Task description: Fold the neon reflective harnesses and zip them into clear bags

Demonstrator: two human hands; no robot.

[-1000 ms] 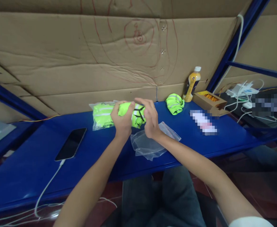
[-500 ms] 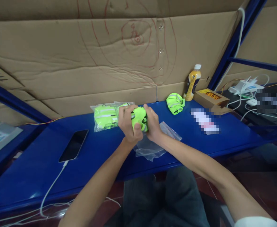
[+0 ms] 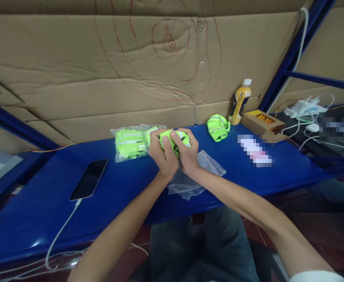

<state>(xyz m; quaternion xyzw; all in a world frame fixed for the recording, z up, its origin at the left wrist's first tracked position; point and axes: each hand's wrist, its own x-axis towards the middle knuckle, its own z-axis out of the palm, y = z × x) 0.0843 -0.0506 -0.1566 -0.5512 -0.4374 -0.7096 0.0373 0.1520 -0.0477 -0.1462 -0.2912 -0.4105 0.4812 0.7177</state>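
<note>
Between both hands is a rolled neon-yellow reflective vest [image 3: 174, 140], held just above the table. My left hand [image 3: 163, 154] is wrapped round its left side, thumb on top. My right hand [image 3: 188, 150] grips the right side, its thumb pressed close to the other. Below the hands lie clear plastic bags [image 3: 189, 182], partly covered by my wrists. Bagged neon-yellow vests [image 3: 130, 143] lie just left of my left hand. To the right, a loose bundled neon vest [image 3: 218, 127] with grey reflective stripes rests near the cardboard.
A phone [image 3: 89, 179] with a white charging cable [image 3: 60, 231] lies on the blue table [image 3: 125, 188] at left. A yellow drink bottle [image 3: 240, 102] and an open cardboard box [image 3: 264, 124] stand at back right. Cardboard [image 3: 72, 70] walls the back.
My hands have turned the rolled vest; the right thumb has come over its near side beside the left thumb. The view has shifted slightly.
</note>
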